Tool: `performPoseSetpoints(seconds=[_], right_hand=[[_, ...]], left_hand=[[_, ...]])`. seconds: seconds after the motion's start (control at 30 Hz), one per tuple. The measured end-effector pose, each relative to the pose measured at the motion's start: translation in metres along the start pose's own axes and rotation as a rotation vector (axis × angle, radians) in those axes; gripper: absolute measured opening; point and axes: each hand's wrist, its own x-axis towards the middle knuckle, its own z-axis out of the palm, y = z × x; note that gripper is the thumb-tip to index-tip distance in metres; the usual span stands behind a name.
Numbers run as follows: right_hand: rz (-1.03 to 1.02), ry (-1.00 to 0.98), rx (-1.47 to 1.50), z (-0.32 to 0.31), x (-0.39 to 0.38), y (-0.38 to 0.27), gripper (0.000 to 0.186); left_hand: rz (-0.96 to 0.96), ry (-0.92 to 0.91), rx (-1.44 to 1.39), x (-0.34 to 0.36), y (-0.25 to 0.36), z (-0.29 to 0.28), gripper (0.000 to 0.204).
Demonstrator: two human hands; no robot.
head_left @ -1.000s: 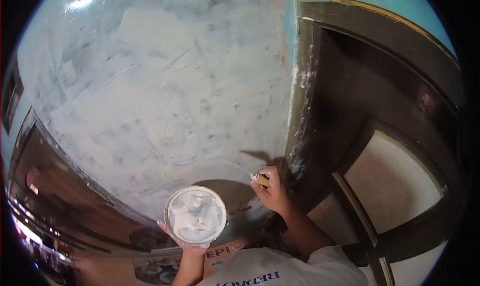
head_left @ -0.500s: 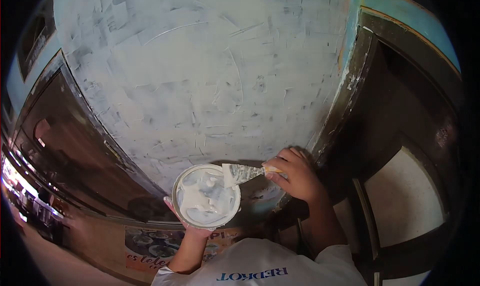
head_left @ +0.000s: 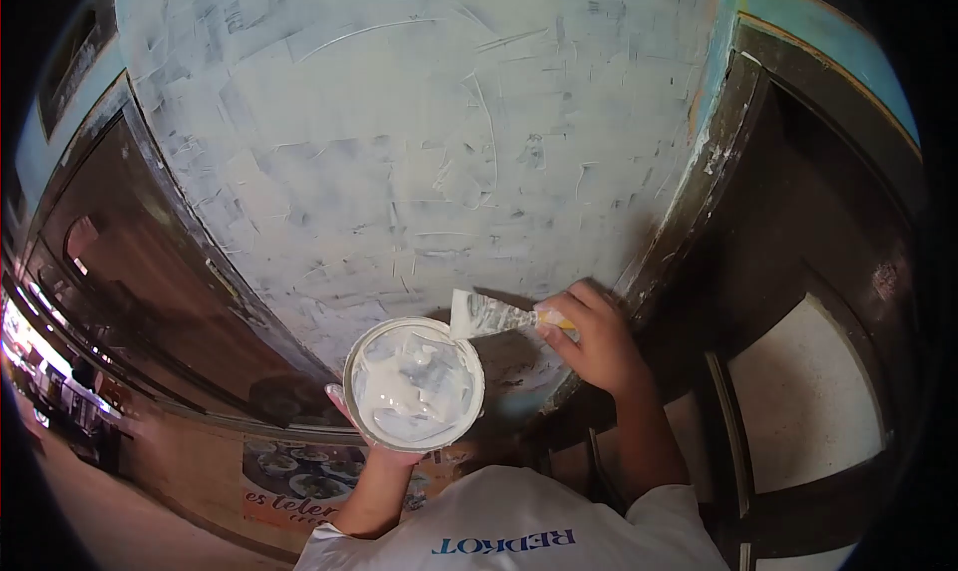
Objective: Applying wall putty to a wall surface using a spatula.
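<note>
My left hand (head_left: 390, 455) holds a round white tub (head_left: 479, 383) from below and the left side; most of its fingers are hidden under it. Inside lies white wall putty (head_left: 402, 389), smeared and heaped unevenly. My right hand (head_left: 597, 338) is closed round the yellow handle of a putty knife (head_left: 491, 315). White putty coats the knife's wide blade, whose edge is at the tub's upper right rim. In front of me rises a wall (head_left: 379, 162) covered in streaky white putty with grey-blue patches.
Dark wooden frames flank the wall, with a brown door (head_left: 150, 272) on the left and a dark doorway (head_left: 798, 202) on the right. A pale panel (head_left: 813, 401) stands at the lower right. A printed banner (head_left: 299, 476) hangs low behind the tub.
The putty knife has lifted from over the tub to its upper right rim, with my right hand moving slightly up and right. The tub has shifted up a little.
</note>
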Motion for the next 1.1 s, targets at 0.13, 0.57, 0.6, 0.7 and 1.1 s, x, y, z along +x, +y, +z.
performPoseSetpoints(seconds=[0.13,0.57,0.6,0.7,1.1], right_hand=[[0.007,0.106,-0.003,-0.008,0.005,-0.002,0.023],[-0.222,0.153,-0.041,0.022,-0.011,0.005,0.02],[-0.223,0.153,-0.042,0.023,-0.012,0.008,0.02],[-0.245,0.196,-0.104,0.026,-0.013,0.015,0.022],[-0.109,0.211,-0.036,-0.003,-0.001,0.001,0.025]], left_hand=[[-0.002,-0.029,-0.043,0.004,-0.001,0.002,0.107],[0.024,-0.131,-0.192,0.001,-0.004,0.002,0.106],[0.024,-0.141,-0.202,0.0,-0.005,0.001,0.106],[0.025,-0.169,-0.231,-0.002,-0.005,-0.002,0.106],[0.042,-0.276,-0.349,-0.002,-0.004,-0.007,0.105]])
